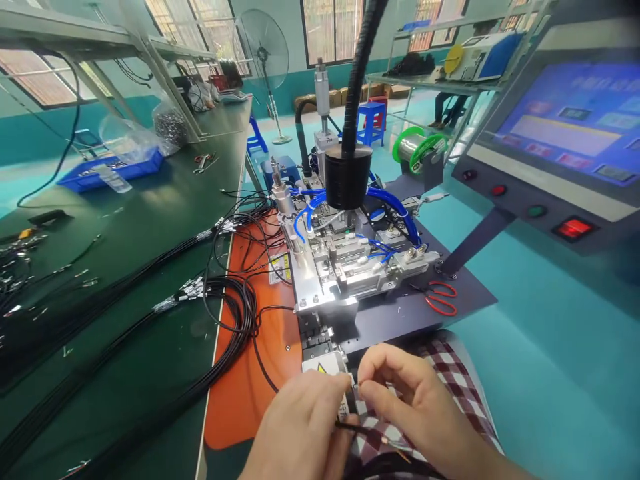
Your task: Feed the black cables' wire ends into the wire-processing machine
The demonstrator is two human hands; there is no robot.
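Observation:
My left hand [303, 420] is closed in front of the machine, with its back toward me. From between its fingers a black cable [367, 431] runs to the right and ends in thin bared wires [397, 447]. Close beside it, my right hand [417, 403] has thumb and forefinger brought together, nearly meeting the left fingertips. Something tiny and pale may sit at that pinch, too small to name. Just behind both hands is the front of the machine [320, 363], which bears a yellow warning label.
Bundles of black cables [240, 310] lie across the green bench [165, 360] and orange board [250, 387]. Red-handled scissors or snips [443, 298] rest on the machine's dark base. A black lamp or nozzle [349, 177] hangs above the fixture; a control screen [575, 127] stands right.

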